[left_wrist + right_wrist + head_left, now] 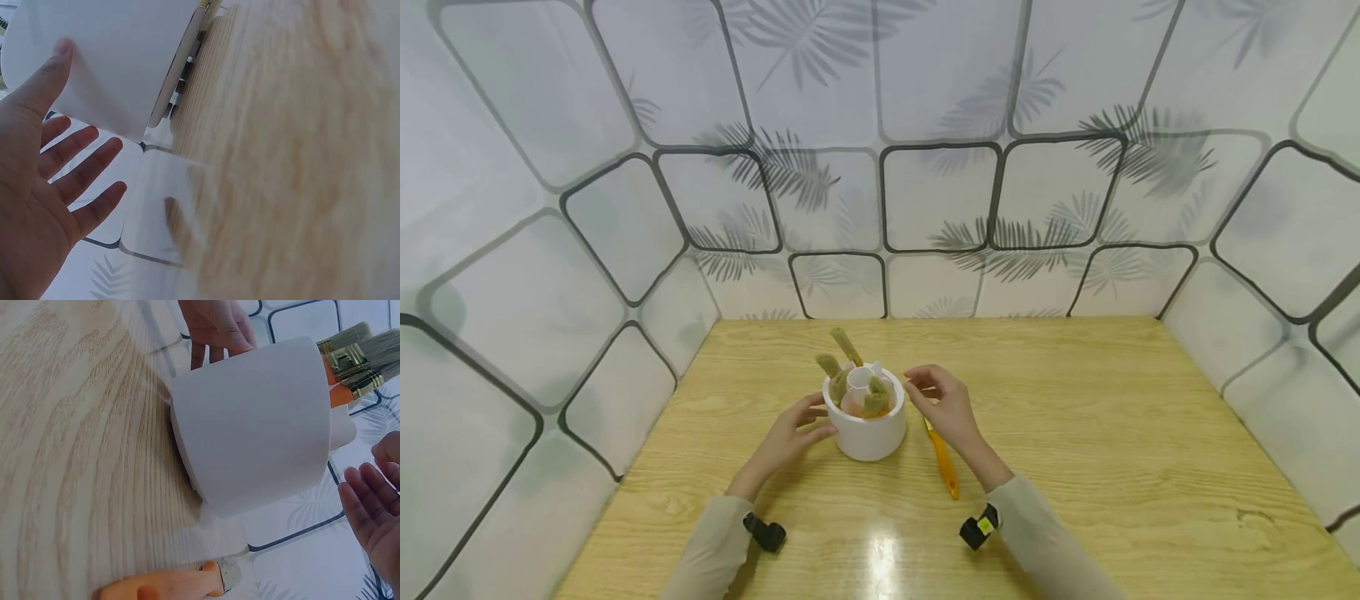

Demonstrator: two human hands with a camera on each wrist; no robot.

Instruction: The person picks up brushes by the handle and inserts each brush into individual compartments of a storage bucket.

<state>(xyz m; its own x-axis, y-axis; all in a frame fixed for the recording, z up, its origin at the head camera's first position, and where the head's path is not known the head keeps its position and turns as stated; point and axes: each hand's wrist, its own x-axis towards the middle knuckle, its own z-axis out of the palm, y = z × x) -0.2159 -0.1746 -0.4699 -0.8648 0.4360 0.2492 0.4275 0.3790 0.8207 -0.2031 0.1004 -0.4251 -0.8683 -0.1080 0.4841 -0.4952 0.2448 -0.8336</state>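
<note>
A white round holder [869, 438] stands on the table, with several paintbrushes [347, 364] in it, bristles up and orange handles down. My left hand [790, 435] is at the holder's left side. In the left wrist view its thumb lies against the white wall, while the fingers are spread and loosely bent. Just off the right rim is my right hand [945, 408], apart from the holder, its fingers loosely curved with nothing seen between them. An orange-handled tool [943, 465] lies on the table below the right hand; its metal end shows only partly in the right wrist view.
The wooden table [1120, 467] runs back to a wall covering [940, 200] with leaf and rounded-square patterns, which also closes in both sides. Each wrist carries a small black camera [765, 533].
</note>
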